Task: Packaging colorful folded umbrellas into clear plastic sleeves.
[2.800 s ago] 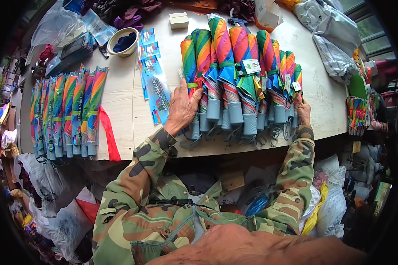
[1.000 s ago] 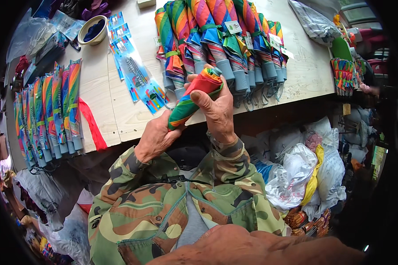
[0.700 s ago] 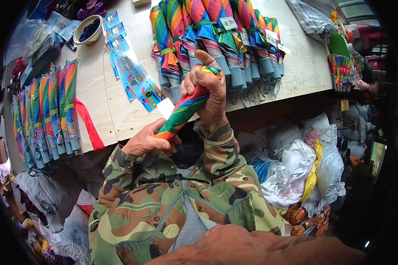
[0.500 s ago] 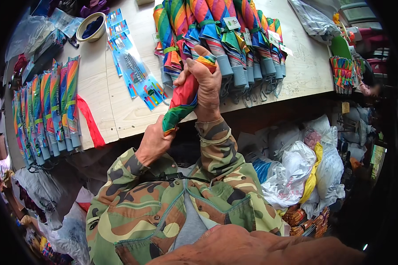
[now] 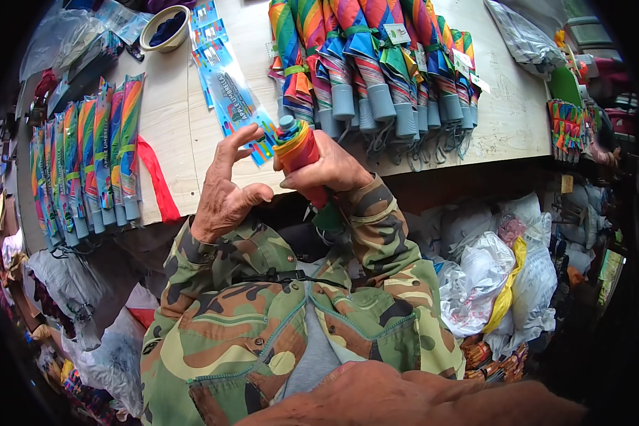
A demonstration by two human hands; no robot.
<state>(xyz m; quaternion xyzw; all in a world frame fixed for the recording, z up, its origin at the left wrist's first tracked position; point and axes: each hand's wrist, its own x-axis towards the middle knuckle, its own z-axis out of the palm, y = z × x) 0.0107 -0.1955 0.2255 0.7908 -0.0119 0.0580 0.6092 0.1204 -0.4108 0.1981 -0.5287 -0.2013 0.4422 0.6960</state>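
Observation:
A folded rainbow umbrella (image 5: 296,150) is gripped in my right hand (image 5: 331,165) in front of the table edge. Its blue-grey tip points up and away from me, and its lower end is mostly hidden behind the hand and sleeve. My left hand (image 5: 227,184) is open just left of it, thumb and fingers apart, holding nothing. Beyond my hands lies a pile of folded rainbow umbrellas (image 5: 376,64) with grey handles toward me. Flat clear printed sleeves (image 5: 236,99) lie on the table past my left hand.
At left, several sleeved umbrellas (image 5: 92,153) lie in a row beside a red ribbon (image 5: 157,181). A bowl with dark contents (image 5: 165,47) stands at the far left of the wooden table (image 5: 181,128). White plastic bags (image 5: 479,277) are heaped below the table at right.
My left hand has let go of the umbrella's lower end and opened beside it. The umbrella has turned more upright, its tip now showing, and my right hand has moved lower.

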